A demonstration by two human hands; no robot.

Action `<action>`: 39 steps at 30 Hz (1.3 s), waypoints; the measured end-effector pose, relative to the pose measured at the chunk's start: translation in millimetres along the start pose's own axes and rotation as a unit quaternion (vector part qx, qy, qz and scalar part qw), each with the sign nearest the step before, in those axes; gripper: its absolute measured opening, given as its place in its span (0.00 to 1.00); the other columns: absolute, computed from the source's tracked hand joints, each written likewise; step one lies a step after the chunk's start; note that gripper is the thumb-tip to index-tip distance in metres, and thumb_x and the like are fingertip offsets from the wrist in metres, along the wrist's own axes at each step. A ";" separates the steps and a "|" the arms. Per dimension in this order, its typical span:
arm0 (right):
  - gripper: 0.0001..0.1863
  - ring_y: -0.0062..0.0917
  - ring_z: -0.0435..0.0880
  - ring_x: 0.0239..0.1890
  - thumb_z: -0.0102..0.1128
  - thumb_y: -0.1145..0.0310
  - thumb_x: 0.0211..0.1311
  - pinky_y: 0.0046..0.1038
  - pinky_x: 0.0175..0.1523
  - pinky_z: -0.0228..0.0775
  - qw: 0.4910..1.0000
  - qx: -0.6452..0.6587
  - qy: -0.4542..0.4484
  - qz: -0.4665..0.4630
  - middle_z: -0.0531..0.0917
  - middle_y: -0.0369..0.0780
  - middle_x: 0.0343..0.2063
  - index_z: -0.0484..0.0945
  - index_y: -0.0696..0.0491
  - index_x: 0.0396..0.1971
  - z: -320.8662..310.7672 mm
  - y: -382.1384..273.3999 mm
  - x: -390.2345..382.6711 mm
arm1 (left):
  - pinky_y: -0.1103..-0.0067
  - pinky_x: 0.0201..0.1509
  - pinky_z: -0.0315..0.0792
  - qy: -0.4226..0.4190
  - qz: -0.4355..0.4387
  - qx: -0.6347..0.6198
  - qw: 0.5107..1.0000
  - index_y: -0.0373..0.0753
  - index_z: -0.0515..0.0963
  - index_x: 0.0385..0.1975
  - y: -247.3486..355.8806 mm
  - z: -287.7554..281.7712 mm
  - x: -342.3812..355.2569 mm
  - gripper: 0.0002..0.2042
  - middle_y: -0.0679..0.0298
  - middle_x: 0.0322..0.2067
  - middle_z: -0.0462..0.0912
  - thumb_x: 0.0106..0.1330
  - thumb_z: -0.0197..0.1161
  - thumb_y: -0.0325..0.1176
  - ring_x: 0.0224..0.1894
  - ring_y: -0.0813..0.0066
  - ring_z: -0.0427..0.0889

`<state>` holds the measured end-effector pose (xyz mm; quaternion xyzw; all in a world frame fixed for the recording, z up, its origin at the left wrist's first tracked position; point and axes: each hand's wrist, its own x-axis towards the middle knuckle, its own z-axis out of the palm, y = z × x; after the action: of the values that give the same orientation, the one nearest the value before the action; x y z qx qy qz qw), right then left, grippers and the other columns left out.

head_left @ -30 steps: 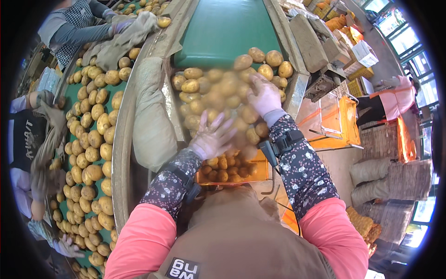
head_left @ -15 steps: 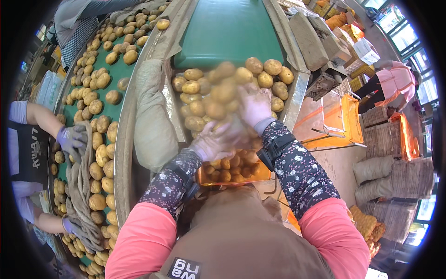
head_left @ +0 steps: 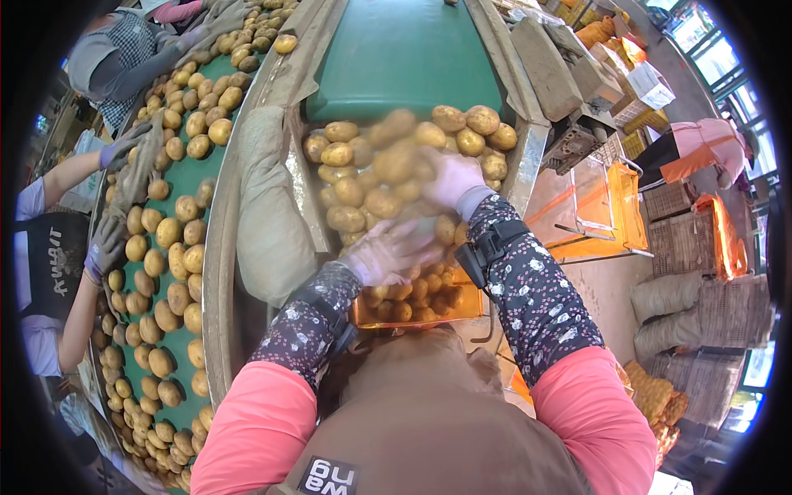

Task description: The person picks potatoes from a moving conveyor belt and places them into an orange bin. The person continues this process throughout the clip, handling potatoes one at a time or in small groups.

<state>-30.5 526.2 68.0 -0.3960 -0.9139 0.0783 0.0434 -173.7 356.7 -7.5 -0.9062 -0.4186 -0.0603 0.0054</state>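
Potatoes (head_left: 388, 165), tan-yellow, roundish, heaped loose at the near end of the green belt (head_left: 404, 58), several blurred. More potatoes lie piled inside the orange crate (head_left: 412, 309) just below the belt end, crate open-topped, partly hidden by the hands.

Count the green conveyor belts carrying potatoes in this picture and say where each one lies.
2. One green belt runs straight ahead, its potatoes piled under the person's hands. A second belt runs along the left, where co-workers sort. Others may lie out of view.
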 end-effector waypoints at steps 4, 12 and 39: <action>0.30 0.38 0.85 0.44 0.62 0.60 0.50 0.42 0.48 0.74 0.995 -0.088 -0.022 0.033 0.85 0.44 0.39 0.77 0.45 0.58 4.3 -11.6 -0.1 | 0.51 0.74 0.54 -0.026 -0.005 -0.009 1.000 0.64 0.59 0.73 0.3 -1.1 0.5 0.41 0.72 0.73 0.60 0.58 0.64 0.60 0.77 0.59 0.52; 0.29 0.38 0.85 0.46 0.65 0.61 0.53 0.40 0.51 0.76 0.989 0.130 0.002 0.066 0.84 0.48 0.46 0.75 0.49 0.58 -3.3 1.9 -7.2 | 0.50 0.75 0.52 -0.038 -0.021 -0.040 0.998 0.65 0.53 0.75 1.8 -4.7 -0.8 0.44 0.72 0.72 0.61 0.57 0.66 0.58 0.76 0.59 0.53; 0.23 0.33 0.80 0.50 0.58 0.62 0.70 0.38 0.53 0.77 0.697 0.710 -0.034 0.094 0.78 0.42 0.52 0.70 0.52 0.61 24.7 -4.2 -65.3 | 0.52 0.72 0.56 0.019 -0.013 -0.039 0.999 0.63 0.65 0.71 -0.5 5.3 -2.5 0.38 0.67 0.70 0.64 0.57 0.65 0.60 0.75 0.57 0.55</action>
<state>7.6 473.0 43.3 -0.3280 -0.5458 0.7211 0.2731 -175.1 355.5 -13.0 -0.8990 -0.4272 -0.0941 -0.0222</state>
